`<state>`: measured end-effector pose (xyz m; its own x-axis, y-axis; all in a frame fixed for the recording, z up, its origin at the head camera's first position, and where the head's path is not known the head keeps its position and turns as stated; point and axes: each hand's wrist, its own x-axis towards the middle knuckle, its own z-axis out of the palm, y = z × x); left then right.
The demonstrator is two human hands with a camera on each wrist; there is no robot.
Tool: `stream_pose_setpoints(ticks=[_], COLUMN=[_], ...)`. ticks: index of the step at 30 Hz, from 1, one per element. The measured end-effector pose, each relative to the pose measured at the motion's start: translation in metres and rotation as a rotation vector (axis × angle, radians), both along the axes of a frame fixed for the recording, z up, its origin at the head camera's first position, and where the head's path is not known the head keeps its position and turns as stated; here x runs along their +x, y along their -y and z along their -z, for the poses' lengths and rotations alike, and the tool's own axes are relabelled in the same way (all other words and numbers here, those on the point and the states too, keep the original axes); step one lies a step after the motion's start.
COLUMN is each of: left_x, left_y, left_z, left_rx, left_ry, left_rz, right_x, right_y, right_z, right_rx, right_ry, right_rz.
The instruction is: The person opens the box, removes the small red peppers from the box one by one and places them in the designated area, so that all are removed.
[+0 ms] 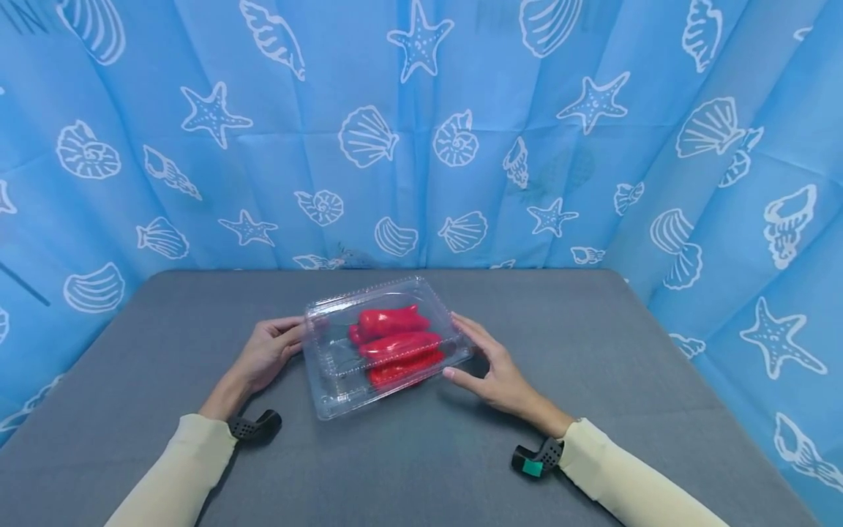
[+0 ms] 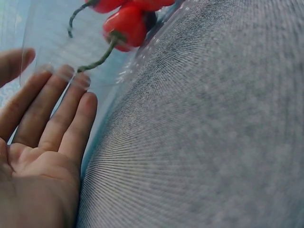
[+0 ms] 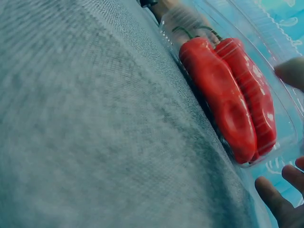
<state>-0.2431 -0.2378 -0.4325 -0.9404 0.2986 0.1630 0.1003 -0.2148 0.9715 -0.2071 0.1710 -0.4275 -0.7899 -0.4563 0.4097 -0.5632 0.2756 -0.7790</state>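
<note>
A clear plastic clamshell box (image 1: 342,399) with several red peppers (image 1: 398,344) inside sits tilted above the grey table, between both hands. At its left end, my left hand (image 1: 266,355) holds the edge; in the left wrist view its fingers (image 2: 61,111) extend to the plastic, the thumb apart from them. Green stems (image 2: 105,56) show there through the wall. My right hand (image 1: 500,377) holds the right end, thumb toward the near corner and fingers along the far side. The right wrist view shows long red peppers (image 3: 218,95) through the plastic, with the thumb (image 3: 292,73) beside them.
A grey cloth-covered table (image 1: 395,476) lies under the box. Behind it and along the sides hangs a blue curtain (image 1: 276,161) with white shells and starfish. Dark wrist devices (image 1: 255,426) are strapped over the cream sleeves (image 1: 626,472).
</note>
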Motion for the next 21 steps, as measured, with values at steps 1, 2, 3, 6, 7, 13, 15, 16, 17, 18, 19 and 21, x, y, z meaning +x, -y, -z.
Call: stream_pose_setpoints(ticks=[1,2,3,6,7,13,15,16,17,18,19,21], left_x=[0.0002,0.0004,0.0007,0.002,0.0022,0.0025,0.0027,0.0031,0.0032,0.0033,0.0034,0.0036], left_y=[0.0002,0.0005,0.0006,0.0012,0.0013,0.0012,0.0013,0.0013,0.0014,0.0013,0.0014,0.0011], left_z=[-0.0001,-0.0002,-0.0004,-0.0012,-0.0016,-0.0031,-0.0033,-0.0036,-0.0035,-0.0036,-0.0034,-0.0033], left_rx=[0.008,0.014,0.019,0.018,0.009,-0.023,-0.021,-0.022,-0.022,-0.021,-0.018,-0.01], left_ry=[-0.006,-0.013,-0.021,-0.039,-0.048,-0.079,-0.083,-0.084,-0.085,-0.085,-0.086,-0.088], left_rz=[0.015,0.031,0.046,0.091,0.103,0.154,0.165,0.169,0.173,0.177,0.181,0.19], right_x=[0.0005,0.0009,0.0009,0.0015,0.0018,0.0018,0.0017,0.0019,0.002,0.0021,0.0021,0.0019], right_y=[0.0002,0.0004,0.0005,0.0008,0.0008,0.0011,0.002,0.0025,0.0028,0.003,0.0032,0.0027], right_z=[0.0,-0.0002,-0.0002,-0.0003,-0.0003,0.0001,-0.0007,-0.0013,-0.0019,-0.0023,-0.0027,-0.0026], right_rx=[0.004,0.009,0.015,0.025,0.027,-0.001,-0.019,-0.026,-0.029,-0.029,-0.031,-0.026], right_ry=[0.001,0.001,-0.002,-0.004,-0.001,0.049,0.062,0.066,0.067,0.068,0.065,0.046], right_rz=[0.007,0.015,0.023,0.043,0.048,0.039,0.029,0.025,0.023,0.024,0.024,0.034])
